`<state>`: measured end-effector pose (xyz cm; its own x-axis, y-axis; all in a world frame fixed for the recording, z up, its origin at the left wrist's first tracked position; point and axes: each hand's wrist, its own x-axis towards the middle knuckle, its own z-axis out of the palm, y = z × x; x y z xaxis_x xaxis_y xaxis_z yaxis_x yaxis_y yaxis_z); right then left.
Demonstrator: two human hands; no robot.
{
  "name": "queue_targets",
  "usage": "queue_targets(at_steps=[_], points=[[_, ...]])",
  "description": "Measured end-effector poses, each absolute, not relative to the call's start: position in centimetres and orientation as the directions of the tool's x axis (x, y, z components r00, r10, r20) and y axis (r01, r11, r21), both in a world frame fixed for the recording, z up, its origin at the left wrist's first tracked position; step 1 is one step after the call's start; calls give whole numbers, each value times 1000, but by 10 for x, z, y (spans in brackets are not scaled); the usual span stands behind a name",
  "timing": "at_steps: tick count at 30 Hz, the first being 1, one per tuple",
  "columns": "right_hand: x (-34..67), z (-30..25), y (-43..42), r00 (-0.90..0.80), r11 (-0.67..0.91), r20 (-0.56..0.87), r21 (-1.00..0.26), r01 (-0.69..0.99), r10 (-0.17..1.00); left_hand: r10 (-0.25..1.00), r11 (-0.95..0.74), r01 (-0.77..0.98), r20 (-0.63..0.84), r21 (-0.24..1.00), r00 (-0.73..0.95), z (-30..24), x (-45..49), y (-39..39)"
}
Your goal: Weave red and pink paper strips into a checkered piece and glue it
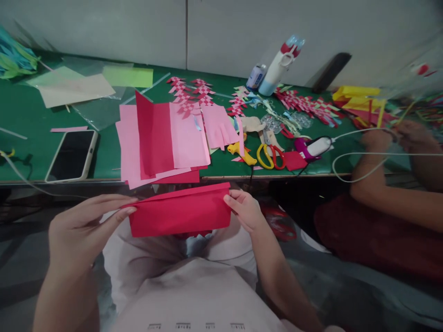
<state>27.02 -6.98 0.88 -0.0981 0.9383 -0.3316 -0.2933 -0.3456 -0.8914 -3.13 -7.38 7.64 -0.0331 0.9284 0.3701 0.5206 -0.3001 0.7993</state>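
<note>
Craft workshop: scissors (269, 145), woven paper chains (182, 96)

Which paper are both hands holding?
The red sheet with a folded top, between left hand and right hand; the pink sheets lie on the table.

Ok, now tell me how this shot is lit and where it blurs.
Head view: dim, soft light, darkest beneath the green table; head view, far right: the co-worker's hands look smeared, while the red sheet is clearer.

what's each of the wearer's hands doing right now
Left hand: closed on the left end of the folded red paper sheet, pinched between thumb and fingers.
Right hand: closed on the same sheet's right end, thumb on the near face.
</note>
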Motion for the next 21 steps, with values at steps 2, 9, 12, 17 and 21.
queue_targets(at_steps=[2,9,12,17,21], points=[[271,9,-70,-64,-346,-344,-878,-332,937,935,-297,516,355,803,-14,74,-34,-73],[276,13,-74,-73,-355,-351,-877,-323,934,958,-272,475,282,837,52,66,-46,-68],[277,14,-77,-63,-330,-329,-881,-340,942,959,-280,465,266,840,99,63,-49,-65],[277,14,-79,-42,-273,-276,-895,-354,960,949,-314,423,276,850,149,52,-53,-61],[276,9,-78,-29,-227,-230,-922,-312,973,954,-300,410,267,861,137,45,-53,-58]])
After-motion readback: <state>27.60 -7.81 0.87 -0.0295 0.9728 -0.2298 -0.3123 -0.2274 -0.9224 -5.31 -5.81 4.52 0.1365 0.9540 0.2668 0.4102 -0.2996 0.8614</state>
